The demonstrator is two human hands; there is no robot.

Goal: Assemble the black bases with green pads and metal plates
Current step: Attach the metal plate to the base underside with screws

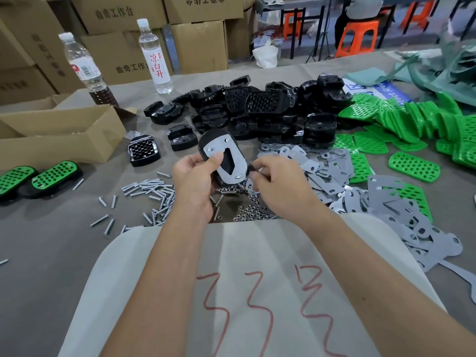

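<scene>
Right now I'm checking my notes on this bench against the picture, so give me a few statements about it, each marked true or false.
1. The left hand holds a black base with a metal plate on it. True.
2. Two finished green-topped pieces lie at the far left. True.
3. The loose green pads are piled left of the screws. False: they lie to the right.
4. Both water bottles lie on their sides. False: they stand upright.
5. The right hand is near the plate's lower end. True.
</scene>
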